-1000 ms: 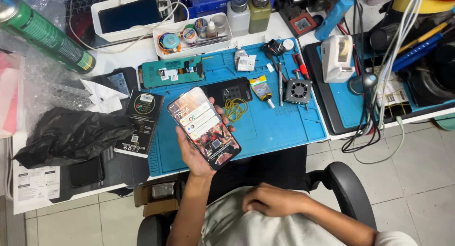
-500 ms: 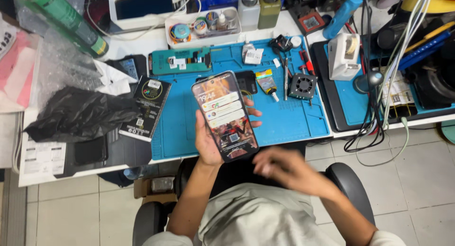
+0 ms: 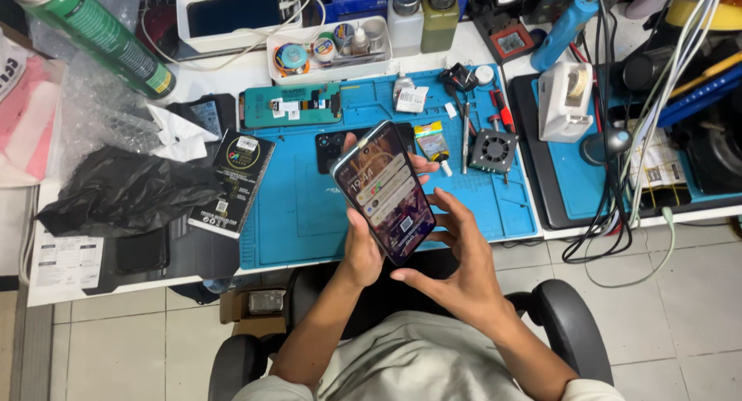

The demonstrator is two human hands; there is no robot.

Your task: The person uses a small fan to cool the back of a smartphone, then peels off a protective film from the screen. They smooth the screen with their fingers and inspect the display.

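My left hand (image 3: pixel 362 245) holds a smartphone (image 3: pixel 384 191) from below, screen lit and facing up, tilted over the near edge of a blue work mat (image 3: pixel 301 208). My right hand (image 3: pixel 456 262) is open beside the phone's lower right edge, fingers spread, fingertips close to or touching its side. Behind the phone lies a black phone back (image 3: pixel 332 147) on the mat. A disassembled teal phone frame (image 3: pixel 297 106) lies at the mat's far edge.
A small fan (image 3: pixel 493 149), screwdrivers (image 3: pixel 502 111) and a glue tube (image 3: pixel 433 144) lie on the mat's right. A black box (image 3: pixel 236 181), black plastic bag (image 3: pixel 116 191) and green spray can (image 3: pixel 93 34) are left. Cables (image 3: pixel 618 208) hang off the right. Chair armrests (image 3: pixel 568 324) flank me.
My right hand rose from my lap to the phone's right side. The phone's screen changed to a different display, and my left hand shifted it slightly.
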